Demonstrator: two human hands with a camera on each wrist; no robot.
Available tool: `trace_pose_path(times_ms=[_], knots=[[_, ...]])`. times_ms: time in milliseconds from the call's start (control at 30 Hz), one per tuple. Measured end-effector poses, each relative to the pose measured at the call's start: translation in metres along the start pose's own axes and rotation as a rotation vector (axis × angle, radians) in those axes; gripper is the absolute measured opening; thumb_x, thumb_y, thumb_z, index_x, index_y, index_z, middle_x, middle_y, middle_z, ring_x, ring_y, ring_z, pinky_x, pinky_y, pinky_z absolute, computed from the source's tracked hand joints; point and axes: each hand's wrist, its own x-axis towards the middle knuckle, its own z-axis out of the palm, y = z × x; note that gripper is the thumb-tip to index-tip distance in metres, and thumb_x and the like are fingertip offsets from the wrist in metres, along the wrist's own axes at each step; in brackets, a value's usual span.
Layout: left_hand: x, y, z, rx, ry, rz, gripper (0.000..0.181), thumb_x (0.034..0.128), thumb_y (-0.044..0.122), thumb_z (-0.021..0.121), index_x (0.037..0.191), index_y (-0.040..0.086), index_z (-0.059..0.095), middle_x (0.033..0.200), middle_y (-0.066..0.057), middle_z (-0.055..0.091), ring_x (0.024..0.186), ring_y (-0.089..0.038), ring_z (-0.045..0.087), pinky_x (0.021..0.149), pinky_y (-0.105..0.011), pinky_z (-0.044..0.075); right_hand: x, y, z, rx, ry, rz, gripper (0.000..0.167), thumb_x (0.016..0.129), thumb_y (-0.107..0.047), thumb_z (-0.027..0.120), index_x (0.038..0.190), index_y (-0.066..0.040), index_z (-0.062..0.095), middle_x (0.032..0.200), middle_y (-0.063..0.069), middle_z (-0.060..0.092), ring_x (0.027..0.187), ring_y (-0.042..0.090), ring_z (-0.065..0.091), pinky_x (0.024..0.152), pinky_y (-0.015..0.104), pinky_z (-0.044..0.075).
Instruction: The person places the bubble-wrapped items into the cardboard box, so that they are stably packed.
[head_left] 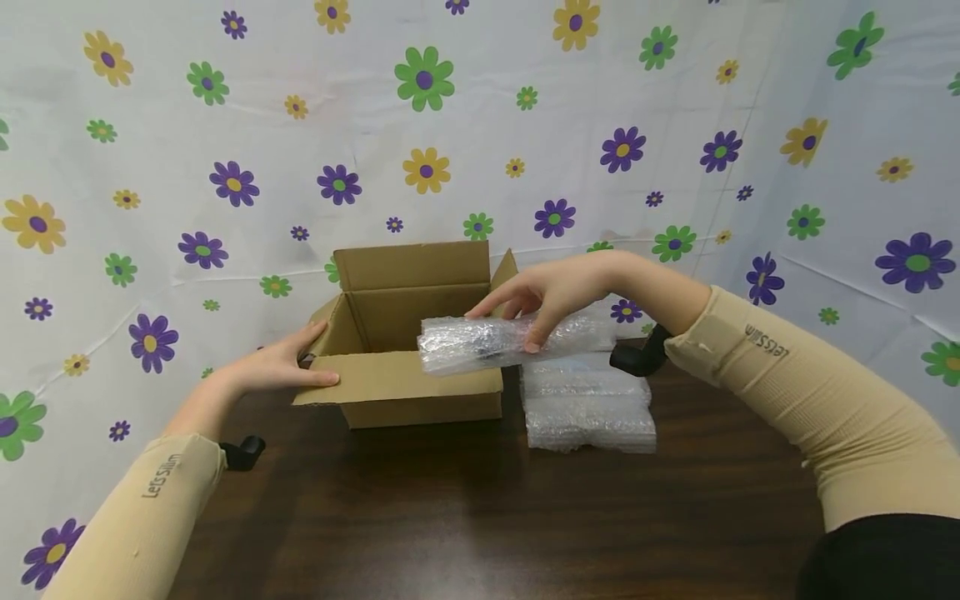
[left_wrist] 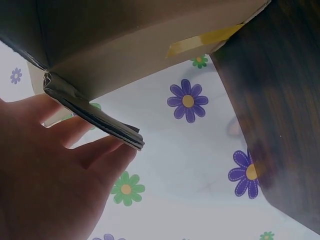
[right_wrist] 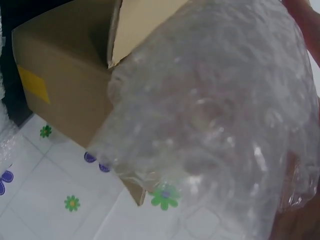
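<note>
As only wrist views show, yellow tape (left_wrist: 205, 41) marks the box (head_left: 423, 411).

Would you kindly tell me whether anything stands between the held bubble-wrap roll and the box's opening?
Nothing visible blocks the bubble-wrap roll: the cardboard box is open on top, its front flap folded outward.

From head height, the widest view faces twelve o'clock and tips down over the table (head_left: 480, 525) to the backdrop (head_left: 480, 117). The left wrist view looks from close in, past the left hand (left_wrist: 55, 165) at eight o'clock to the box (left_wrist: 130, 50) at twelve. The right wrist view, to my eye, sits nearest, a bubble-wrapped bundle (right_wrist: 205, 110) crowding three, the box at ten. All three share box and backdrop.
</note>
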Motion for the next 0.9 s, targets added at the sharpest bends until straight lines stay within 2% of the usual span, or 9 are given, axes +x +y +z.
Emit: trace_pose_path(times_ms=[133, 367, 533, 700, 900], knots=[[-0.001, 0.0, 0.0, 0.012, 0.008, -0.003, 0.103, 0.0857, 0.04, 0.071, 0.154, -0.003, 0.007, 0.156, -0.032, 0.004, 0.141, -0.051, 0.005, 0.108, -0.067, 0.013, 0.017, -0.008, -0.005, -0.019, 0.028, -0.019, 0.072, 0.084, -0.013, 0.077, 0.148, -0.022, 0.044, 0.142, 0.003, 0.047, 0.123, 0.021, 0.051, 0.089, 0.038, 0.052], [0.001, -0.001, -0.001, 0.019, -0.001, -0.006, 0.103, 0.086, 0.042, 0.071, 0.154, -0.002, 0.007, 0.156, -0.031, 0.005, 0.141, -0.05, 0.006, 0.108, -0.066, 0.014, 0.041, -0.021, -0.018, -0.062, 0.089, -0.021, 0.072, 0.084, -0.017, 0.077, 0.147, -0.027, 0.044, 0.15, -0.004, 0.038, 0.133, 0.022, 0.041, 0.096, 0.034, 0.048], [0.002, -0.001, -0.002, 0.016, -0.007, -0.008, 0.103, 0.0858, 0.042, 0.071, 0.155, 0.0, 0.006, 0.157, -0.03, 0.004, 0.141, -0.05, 0.006, 0.108, -0.066, 0.014, 0.059, -0.027, -0.025, -0.044, 0.096, -0.032, 0.071, 0.084, -0.016, 0.077, 0.147, -0.025, 0.045, 0.146, -0.002, 0.044, 0.129, 0.02, 0.045, 0.095, 0.034, 0.048], [0.001, 0.0, -0.002, 0.035, -0.002, -0.016, 0.105, 0.0853, 0.045, 0.071, 0.154, -0.002, 0.007, 0.156, -0.031, 0.003, 0.141, -0.05, 0.004, 0.108, -0.067, 0.012, 0.082, -0.024, -0.027, -0.004, 0.091, -0.039, 0.07, 0.084, -0.012, 0.077, 0.147, -0.023, 0.046, 0.142, 0.001, 0.049, 0.124, 0.017, 0.051, 0.093, 0.033, 0.05], [0.001, 0.0, -0.001, 0.039, 0.005, -0.03, 0.106, 0.0847, 0.047, 0.07, 0.154, -0.003, 0.007, 0.156, -0.032, 0.003, 0.142, -0.05, 0.003, 0.109, -0.066, 0.012, 0.105, -0.011, -0.022, -0.002, 0.146, -0.035, 0.071, 0.084, -0.009, 0.076, 0.147, -0.023, 0.046, 0.142, -0.001, 0.049, 0.124, 0.015, 0.051, 0.095, 0.032, 0.048]])
